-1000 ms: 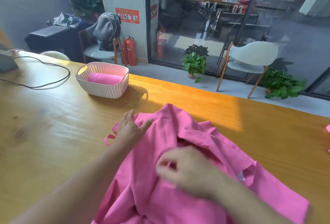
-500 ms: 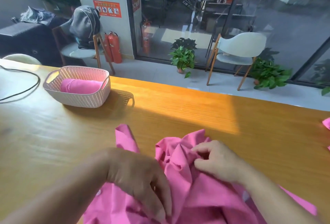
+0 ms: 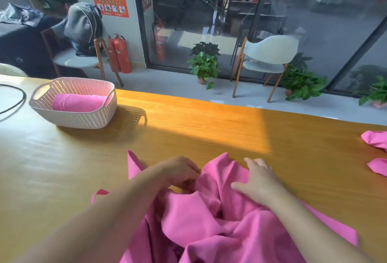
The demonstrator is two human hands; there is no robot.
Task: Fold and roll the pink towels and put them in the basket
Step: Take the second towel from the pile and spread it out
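Towel (image 3: 211, 221) lies crumpled on desk (image 3: 62, 168) near edge; L hand (image 3: 180, 171) seems to pinch a fold (fingers curled, partly hidden), R hand (image 3: 256, 181) rests flat & released on the cloth. One roll (image 3: 78, 103) already in basket (image 3: 73, 119). Risk: bunched layers mean a crooked fold, so a loose roll, if corners aren't found first.

We see a pink towel (image 3: 211, 223) lying crumpled and unfolded at the near edge of the tabletop (image 3: 209, 128), bunched into loose ridges with one corner poking up on its left side. Well apart, at far left, stands a pale woven basket (image 3: 83, 116) with handle cut-outs, upright, holding one rolled pink towel (image 3: 78, 103) lying on its side. Two more bits of pink towel (image 3: 376, 140) show at the right edge.
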